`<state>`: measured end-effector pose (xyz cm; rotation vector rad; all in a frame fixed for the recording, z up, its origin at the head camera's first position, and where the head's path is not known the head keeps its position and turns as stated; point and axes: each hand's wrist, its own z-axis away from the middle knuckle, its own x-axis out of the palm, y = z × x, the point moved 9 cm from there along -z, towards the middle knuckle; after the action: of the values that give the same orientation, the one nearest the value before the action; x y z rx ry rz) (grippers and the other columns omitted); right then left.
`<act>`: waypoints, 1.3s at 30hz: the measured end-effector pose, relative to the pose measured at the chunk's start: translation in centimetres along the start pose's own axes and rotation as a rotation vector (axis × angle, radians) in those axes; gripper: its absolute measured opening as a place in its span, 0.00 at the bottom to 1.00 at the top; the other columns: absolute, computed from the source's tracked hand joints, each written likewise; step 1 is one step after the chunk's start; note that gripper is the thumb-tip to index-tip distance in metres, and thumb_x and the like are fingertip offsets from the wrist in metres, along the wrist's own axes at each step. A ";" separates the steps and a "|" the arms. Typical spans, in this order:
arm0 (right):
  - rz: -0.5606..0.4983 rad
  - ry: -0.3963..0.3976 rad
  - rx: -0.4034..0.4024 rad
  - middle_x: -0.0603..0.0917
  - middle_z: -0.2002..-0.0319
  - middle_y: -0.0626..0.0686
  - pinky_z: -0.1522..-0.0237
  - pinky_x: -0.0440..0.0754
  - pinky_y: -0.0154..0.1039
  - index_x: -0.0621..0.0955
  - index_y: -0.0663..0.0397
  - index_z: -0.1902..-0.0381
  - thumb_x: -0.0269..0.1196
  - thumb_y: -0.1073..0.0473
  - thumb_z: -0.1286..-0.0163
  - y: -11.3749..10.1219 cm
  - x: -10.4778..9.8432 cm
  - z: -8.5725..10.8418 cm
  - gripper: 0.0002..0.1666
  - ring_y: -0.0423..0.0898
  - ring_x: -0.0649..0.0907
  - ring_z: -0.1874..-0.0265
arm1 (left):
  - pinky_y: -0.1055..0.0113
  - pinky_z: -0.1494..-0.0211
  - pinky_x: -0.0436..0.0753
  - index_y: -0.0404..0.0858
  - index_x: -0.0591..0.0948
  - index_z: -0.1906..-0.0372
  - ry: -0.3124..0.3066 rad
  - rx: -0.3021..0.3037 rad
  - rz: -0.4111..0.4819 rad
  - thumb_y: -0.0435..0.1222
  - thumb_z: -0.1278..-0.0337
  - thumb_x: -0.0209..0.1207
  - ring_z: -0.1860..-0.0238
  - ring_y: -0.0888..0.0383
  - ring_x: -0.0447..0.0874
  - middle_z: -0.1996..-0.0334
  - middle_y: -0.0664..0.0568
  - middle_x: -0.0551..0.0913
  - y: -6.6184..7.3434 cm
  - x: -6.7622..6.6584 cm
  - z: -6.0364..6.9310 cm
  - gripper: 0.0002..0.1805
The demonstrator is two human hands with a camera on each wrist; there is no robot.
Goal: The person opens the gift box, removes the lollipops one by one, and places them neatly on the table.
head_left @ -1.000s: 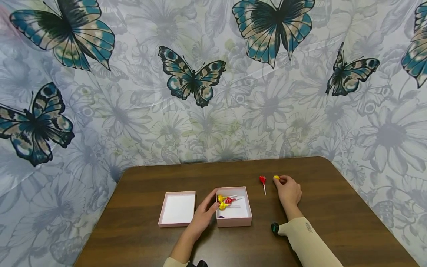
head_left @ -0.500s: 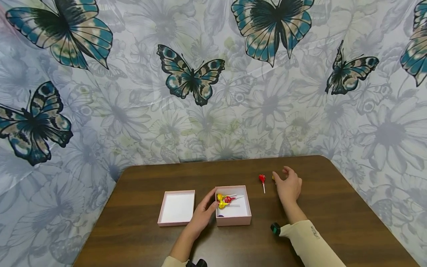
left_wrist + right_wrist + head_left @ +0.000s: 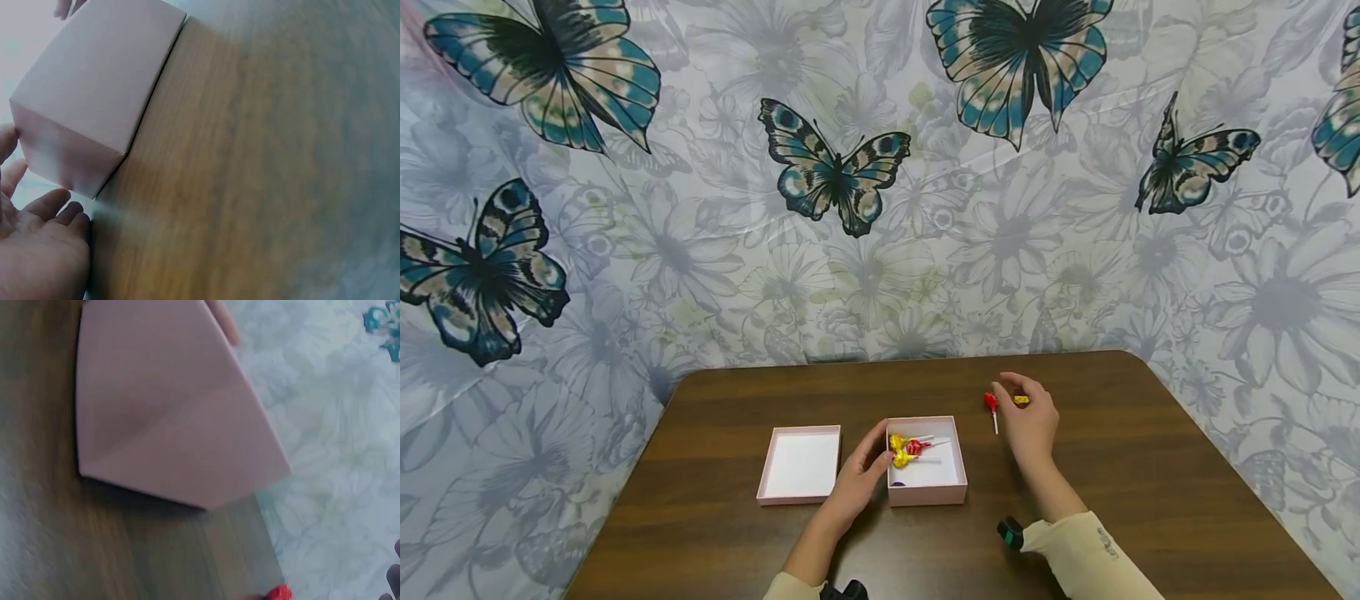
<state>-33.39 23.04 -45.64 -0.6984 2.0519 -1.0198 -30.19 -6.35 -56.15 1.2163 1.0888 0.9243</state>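
An open pink box (image 3: 927, 497) with a white inside stands mid-table in the head view. Yellow and red lollipops (image 3: 913, 448) lie in it, sticks pointing right. My left hand (image 3: 852, 482) rests against the box's left side, fingers extended; the left wrist view shows this hand (image 3: 44, 250) by a box corner. Right of the box, my right hand (image 3: 1032, 425) hovers with spread, bent fingers and holds nothing visible. A red lollipop (image 3: 991, 402) lies just left of its fingertips. A yellow-wrapped candy (image 3: 1021, 401) shows between thumb and fingers, its stick hidden.
A shallow pink-edged lid (image 3: 800, 467), white inside, lies left of the box on the brown wooden table (image 3: 715, 467). A small dark purple item (image 3: 898, 484) sits in the box's front left corner. Behind the table hangs a butterfly-patterned cloth (image 3: 970, 275).
My right hand first touches the yellow candy, then lifts off it with fingers spread, and now has shifted left toward the red lollipop. The left hand stays at the box.
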 end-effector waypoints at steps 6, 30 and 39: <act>-0.146 -0.117 -0.061 0.85 0.62 0.54 0.63 0.77 0.30 0.88 0.50 0.55 0.72 0.58 0.37 -2.0 1.5 2.0 0.12 0.41 0.78 0.65 | 0.36 0.22 0.54 0.57 0.61 0.23 0.006 -0.001 -0.001 0.44 0.26 0.52 0.20 0.41 0.51 0.21 0.50 0.58 -0.1 -0.1 -0.1 0.30; -0.340 -0.586 -0.142 0.88 0.51 0.56 0.56 0.85 0.32 0.85 0.50 0.48 0.71 0.60 0.37 -5.3 6.5 8.0 0.19 0.49 0.87 0.56 | 0.35 0.23 0.54 0.57 0.61 0.23 0.019 -0.012 -0.011 0.44 0.26 0.52 0.20 0.41 0.52 0.21 0.49 0.58 -0.2 -0.5 0.1 0.30; -0.267 -0.680 -0.222 0.89 0.52 0.53 0.54 0.86 0.32 0.84 0.51 0.47 0.71 0.58 0.37 -6.0 7.5 8.8 0.20 0.48 0.87 0.56 | 0.37 0.22 0.54 0.58 0.62 0.24 0.011 0.007 -0.002 0.42 0.25 0.51 0.20 0.42 0.52 0.21 0.49 0.59 -0.2 -0.1 0.0 0.29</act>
<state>-29.91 10.58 -47.14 -1.2616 1.5015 -0.5724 -30.24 -6.46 -56.30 1.2174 1.1023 0.9272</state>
